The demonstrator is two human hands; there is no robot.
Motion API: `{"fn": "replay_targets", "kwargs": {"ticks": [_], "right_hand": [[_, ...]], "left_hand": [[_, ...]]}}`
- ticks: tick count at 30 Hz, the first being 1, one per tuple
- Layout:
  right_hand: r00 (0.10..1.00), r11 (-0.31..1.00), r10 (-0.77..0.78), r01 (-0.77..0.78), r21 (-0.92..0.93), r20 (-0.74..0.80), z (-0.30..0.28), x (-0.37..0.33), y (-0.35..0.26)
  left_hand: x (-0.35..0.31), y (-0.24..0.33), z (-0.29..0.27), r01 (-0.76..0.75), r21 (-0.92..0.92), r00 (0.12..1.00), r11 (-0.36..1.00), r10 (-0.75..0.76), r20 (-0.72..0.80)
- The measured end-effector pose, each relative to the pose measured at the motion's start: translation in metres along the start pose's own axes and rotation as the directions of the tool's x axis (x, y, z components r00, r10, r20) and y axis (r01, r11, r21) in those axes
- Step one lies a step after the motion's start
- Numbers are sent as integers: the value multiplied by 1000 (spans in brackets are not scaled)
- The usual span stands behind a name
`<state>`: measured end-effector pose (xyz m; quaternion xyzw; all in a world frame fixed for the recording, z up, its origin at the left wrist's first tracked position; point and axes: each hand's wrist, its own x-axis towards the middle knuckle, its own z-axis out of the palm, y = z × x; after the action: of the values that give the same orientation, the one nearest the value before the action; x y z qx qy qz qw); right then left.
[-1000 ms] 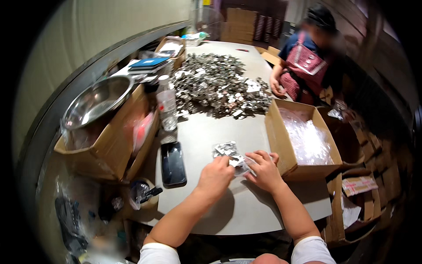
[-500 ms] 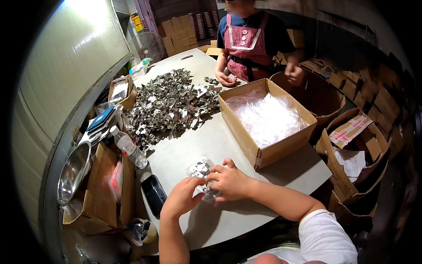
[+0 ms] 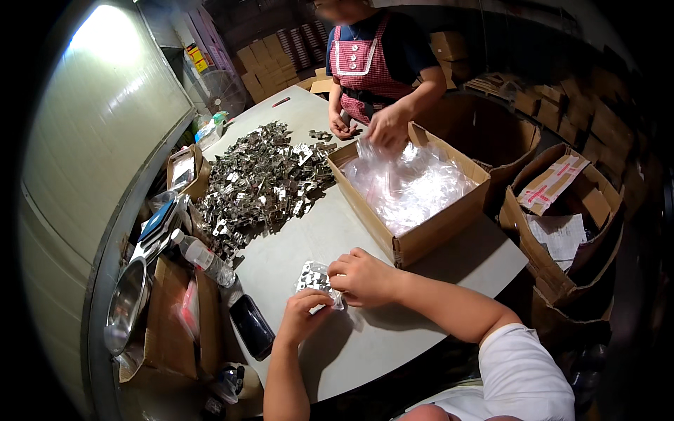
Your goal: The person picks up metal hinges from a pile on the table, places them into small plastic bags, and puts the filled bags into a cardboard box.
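A small clear plastic bag point(image 3: 314, 274) holding several shiny metal pieces lies on the grey table in front of me. My left hand point(image 3: 303, 313) pinches the near edge of this bag. On its right side my right hand point(image 3: 364, 278) has its fingers closed on the plastic. The fingertips of both hands are partly hidden. Beyond them spreads a large pile of small metal brackets point(image 3: 260, 184). To the right of the pile stands an open cardboard box point(image 3: 428, 235), full of clear plastic bags point(image 3: 414, 193).
A co-worker in a red checked apron point(image 3: 361, 63) reaches with one hand into the box. On my left are a black phone point(image 3: 252, 326), a plastic bottle point(image 3: 202, 258), a steel bowl point(image 3: 125, 309) and a carton point(image 3: 168, 326). Large cartons point(image 3: 554, 263) stand off the table's right edge.
My hands have shifted slightly on the bag, which now lies flatter with its pieces showing. The co-worker's hand has moved from beside the box into the plastic bags. My view has tilted slightly.
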<state>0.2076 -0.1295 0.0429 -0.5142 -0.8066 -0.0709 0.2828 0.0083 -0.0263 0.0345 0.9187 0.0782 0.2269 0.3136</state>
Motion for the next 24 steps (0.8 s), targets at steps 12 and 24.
{"fn": "replay_targets", "kwargs": {"ticks": [12, 24], "right_hand": [[974, 964, -90, 138, 226, -209, 1, 10, 4], [976, 969, -5, 58, 239, -216, 1, 5, -11]], "left_hand": [[1, 1, 19, -53, -84, 915, 995, 15, -402], [3, 16, 17, -85, 42, 900, 996, 95, -426]]}}
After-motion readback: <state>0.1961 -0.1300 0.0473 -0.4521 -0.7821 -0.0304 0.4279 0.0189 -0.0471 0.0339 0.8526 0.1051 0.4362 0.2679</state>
